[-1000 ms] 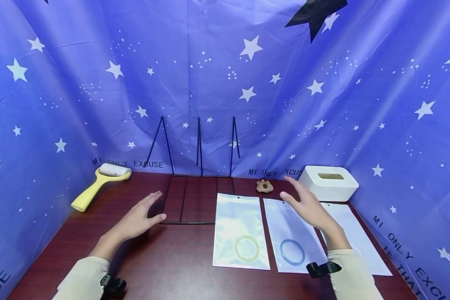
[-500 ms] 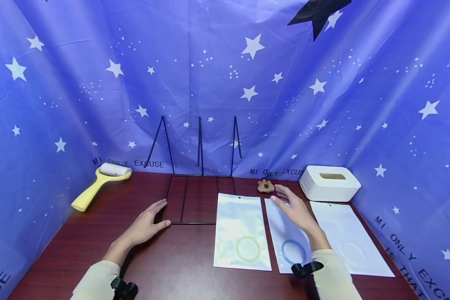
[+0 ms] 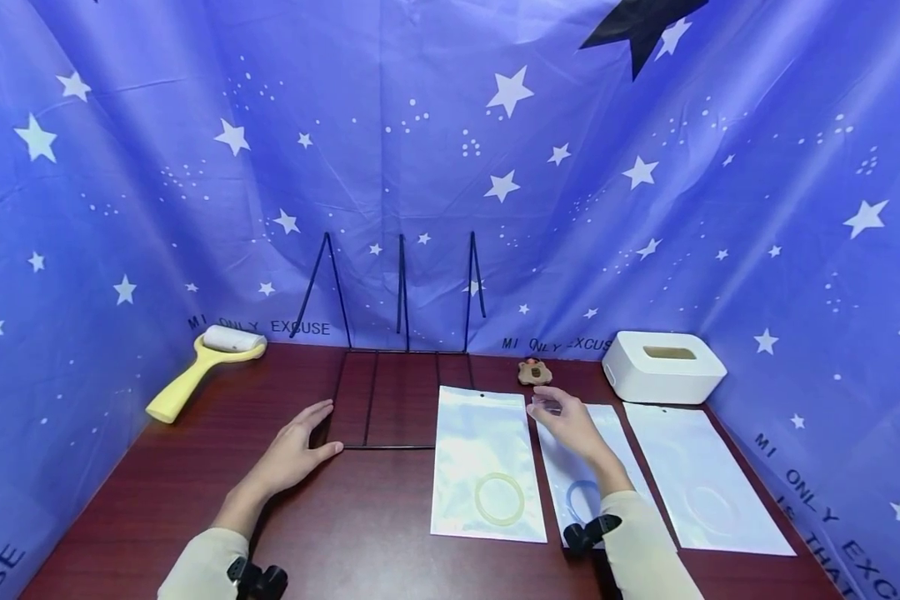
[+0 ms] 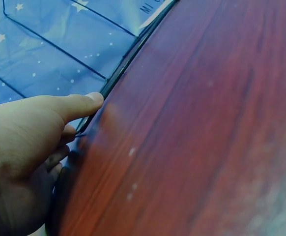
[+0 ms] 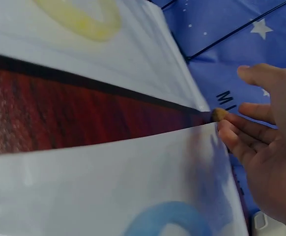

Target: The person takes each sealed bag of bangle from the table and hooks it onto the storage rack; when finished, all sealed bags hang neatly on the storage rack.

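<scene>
My left hand [image 3: 294, 450] rests at the near left corner of a black wire rack [image 3: 390, 447], its thumb [image 4: 84, 104] touching the front bar. Fairly straight fingers lie along the rack's left side. Over the top edge of the middle zip bag hovers my right hand [image 3: 570, 425], thumb and fingers apart, holding nothing. That middle bag [image 3: 615, 433] contains a blue ring [image 5: 155, 219], shaped like a bangle. To its left lies a zip bag [image 3: 480, 433] with a yellow ring [image 3: 499, 499]. A third zip bag [image 3: 682, 450], with a pale, faint ring, lies to the right.
A yellow-handled lint roller [image 3: 187, 383] lies at the back left. At the back right stands a white tissue box [image 3: 663, 379]. Behind the bags sits a small brown trinket [image 3: 534, 372]. Starry blue cloth [image 3: 420, 167] surrounds the brown table [image 3: 345, 517].
My right hand has moved left and toward me, over the middle bag's top. My left hand moved right to the rack corner, then stayed there. The view has shifted slightly.
</scene>
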{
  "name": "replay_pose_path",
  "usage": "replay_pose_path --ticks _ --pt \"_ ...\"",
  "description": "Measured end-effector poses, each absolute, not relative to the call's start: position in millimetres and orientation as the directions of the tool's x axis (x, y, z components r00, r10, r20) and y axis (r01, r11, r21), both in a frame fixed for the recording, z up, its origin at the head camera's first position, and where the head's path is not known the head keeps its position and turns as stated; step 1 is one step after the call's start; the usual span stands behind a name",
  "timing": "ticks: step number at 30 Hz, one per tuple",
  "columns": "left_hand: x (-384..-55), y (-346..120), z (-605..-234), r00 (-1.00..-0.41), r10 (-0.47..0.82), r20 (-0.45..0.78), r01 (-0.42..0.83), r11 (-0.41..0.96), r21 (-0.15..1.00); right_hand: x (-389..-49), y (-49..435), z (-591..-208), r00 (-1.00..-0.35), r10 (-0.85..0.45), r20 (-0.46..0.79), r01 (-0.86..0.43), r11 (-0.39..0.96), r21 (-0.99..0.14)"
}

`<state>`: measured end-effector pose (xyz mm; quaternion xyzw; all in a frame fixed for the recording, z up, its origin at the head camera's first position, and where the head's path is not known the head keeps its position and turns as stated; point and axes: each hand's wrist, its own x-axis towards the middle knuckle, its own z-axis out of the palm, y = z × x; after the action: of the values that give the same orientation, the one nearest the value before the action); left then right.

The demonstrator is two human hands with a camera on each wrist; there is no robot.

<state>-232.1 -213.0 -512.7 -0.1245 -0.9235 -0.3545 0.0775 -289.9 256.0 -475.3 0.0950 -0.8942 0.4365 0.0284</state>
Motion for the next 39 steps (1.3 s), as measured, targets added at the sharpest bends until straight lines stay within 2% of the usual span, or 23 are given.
replay_pose_path --ticks 6,14,28,39 --pt "-233.5 -211.7 -513.6 -0.954 0.177 0.241 0.293 0.714 0.636 -295.6 254.6 -486.9 -0.992 -0.097 0.082 -0.125 0.643 -0.756" --pt "-230.7 -215.0 -515.7 -0.962 0.162 0.222 0.269 0.715 0.646 -301.3 248.3 -495.2 -0.998 -0.046 0.035 -0.056 0.595 -0.802" --pt "-232.2 -212.5 -515.9 -0.959 0.162 0.232 0.276 0.718 0.638 -304.4 235.2 -496.7 -0.999 -0.005 0.04 -0.03 0.73 -0.682" --pt "-232.7 -210.9 -515.4 -0.959 0.164 0.232 0.278 0.718 0.639 -305.7 231.0 -494.4 -0.999 0.02 0.029 -0.005 0.727 -0.686"
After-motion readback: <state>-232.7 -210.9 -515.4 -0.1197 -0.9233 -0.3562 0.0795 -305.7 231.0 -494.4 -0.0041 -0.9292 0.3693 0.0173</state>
